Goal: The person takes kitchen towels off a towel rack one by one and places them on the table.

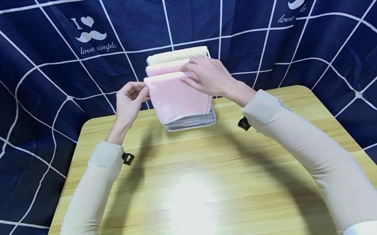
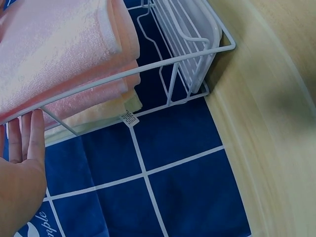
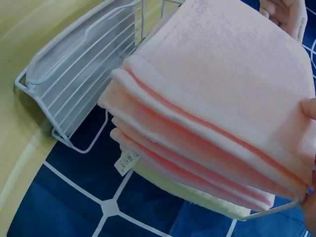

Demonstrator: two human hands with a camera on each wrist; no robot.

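Note:
A folded pink towel point(image 1: 178, 95) drapes over the front rail of a white wire rack point(image 1: 191, 123). My left hand point(image 1: 129, 103) pinches this towel at its upper left corner; in the left wrist view, the fingers point(image 2: 30, 138) reach to the underside of the rail. At the upper right edge my right hand point(image 1: 209, 75) grips the same towel, thumb on its front face and fingers over its top. Behind it hang a second pink towel point(image 1: 165, 68) and a pale yellow towel point(image 1: 177, 55), with a small white label point(image 3: 127, 163) sticking out between layers.
A light tray point(image 2: 200, 44) stands at the rack's base. The rack is near the far edge of a wooden table point(image 1: 196, 179). Dark blue cloth point(image 1: 193, 15) with white lines hangs behind and at both sides.

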